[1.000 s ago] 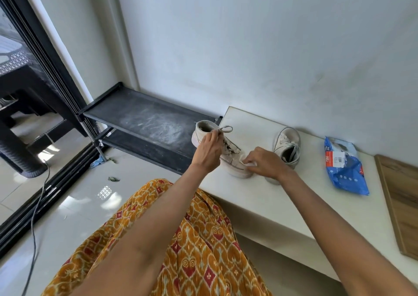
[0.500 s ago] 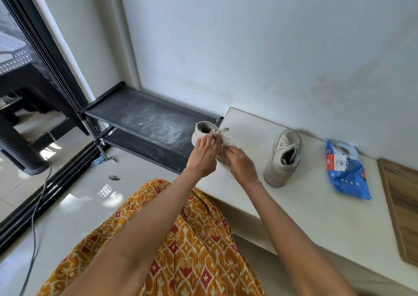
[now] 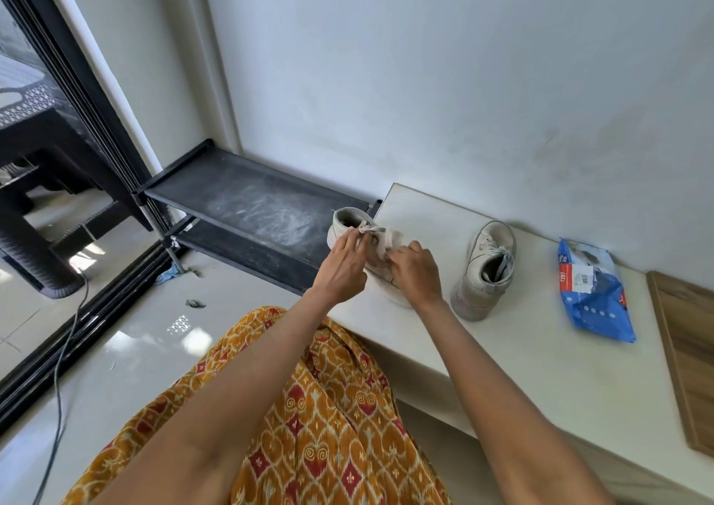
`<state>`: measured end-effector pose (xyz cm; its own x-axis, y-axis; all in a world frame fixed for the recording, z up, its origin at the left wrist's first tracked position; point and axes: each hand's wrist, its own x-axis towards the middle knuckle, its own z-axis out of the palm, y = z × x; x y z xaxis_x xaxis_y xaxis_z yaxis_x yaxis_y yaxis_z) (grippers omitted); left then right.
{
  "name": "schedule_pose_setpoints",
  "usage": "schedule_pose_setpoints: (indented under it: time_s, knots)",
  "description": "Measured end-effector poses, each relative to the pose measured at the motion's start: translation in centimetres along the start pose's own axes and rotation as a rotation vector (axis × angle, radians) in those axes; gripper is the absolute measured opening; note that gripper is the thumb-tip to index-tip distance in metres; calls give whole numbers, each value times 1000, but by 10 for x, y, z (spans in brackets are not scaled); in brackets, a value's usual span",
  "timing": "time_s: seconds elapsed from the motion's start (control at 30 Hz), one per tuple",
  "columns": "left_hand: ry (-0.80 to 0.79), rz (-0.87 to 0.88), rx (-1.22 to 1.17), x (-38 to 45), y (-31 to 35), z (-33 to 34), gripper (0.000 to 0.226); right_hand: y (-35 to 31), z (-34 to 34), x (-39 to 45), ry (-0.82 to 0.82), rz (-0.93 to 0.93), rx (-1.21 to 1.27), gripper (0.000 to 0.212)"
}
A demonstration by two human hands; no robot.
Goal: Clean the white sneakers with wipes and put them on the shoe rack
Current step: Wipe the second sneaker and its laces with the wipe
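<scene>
One white sneaker [image 3: 345,223] stands at the left end of the white bench [image 3: 521,354], half over its edge. My left hand [image 3: 342,269] pinches the laces at its collar. My right hand [image 3: 415,272] presses a white wipe [image 3: 390,240] against the sneaker's upper, just right of the laces. The second white sneaker [image 3: 487,269] stands alone on the bench to the right, heel toward me. The black two-shelf shoe rack [image 3: 247,203] stands on the floor left of the bench, with nothing on its top shelf.
A blue pack of wipes [image 3: 593,292] lies on the bench right of the second sneaker. A wooden board [image 3: 687,350] covers the bench's right end. A black sliding door frame [image 3: 89,126] and a cable [image 3: 62,369] are at left. My patterned orange garment [image 3: 309,408] is below.
My right hand has moved from the sneaker's toe up to its laces and upper, carrying the wipe. My left hand stays at the collar.
</scene>
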<state>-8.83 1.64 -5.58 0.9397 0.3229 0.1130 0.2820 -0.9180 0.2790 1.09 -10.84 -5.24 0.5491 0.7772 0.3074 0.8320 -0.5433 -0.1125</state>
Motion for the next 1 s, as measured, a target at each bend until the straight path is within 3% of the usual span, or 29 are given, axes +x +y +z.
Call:
schedule_pose_setpoints:
  time_s: [0.07, 0.2, 0.33, 0.4, 0.5, 0.63, 0.73, 0.8, 0.9, 1.0]
  knots:
    - [54, 13, -51, 2, 0, -4, 65, 14, -1, -6, -57, -61, -70, 6]
    - [117, -66, -128, 8, 11, -11, 51, 30, -13, 8, -134, -57, -178, 23]
    - [158, -150, -133, 21, 18, -11, 39, 12, -16, 19, -8, 10, -29, 25]
    - [158, -171, -136, 29, 17, -11, 34, 12, -11, 17, -40, -29, 4, 36]
    - [159, -191, -177, 33, 16, -9, 33, 23, -7, -3, -106, -61, 114, 23]
    - [101, -108, -194, 28, 15, -2, 50, 45, -26, -20, -360, -28, 220, 20]
    - [-2, -18, -163, 35, 25, -6, 53, 60, -49, -7, -526, -68, 93, 23]
    - [-33, -2, -149, 45, 33, -9, 49, 60, -57, 3, -418, -36, -48, 22]
    - [-48, 31, -70, 52, 36, -13, 50, 43, -57, 9, -84, 101, -25, 18]
    - [-63, 63, 30, 48, 26, -5, 61, 26, -42, -2, -234, 54, -101, 22]
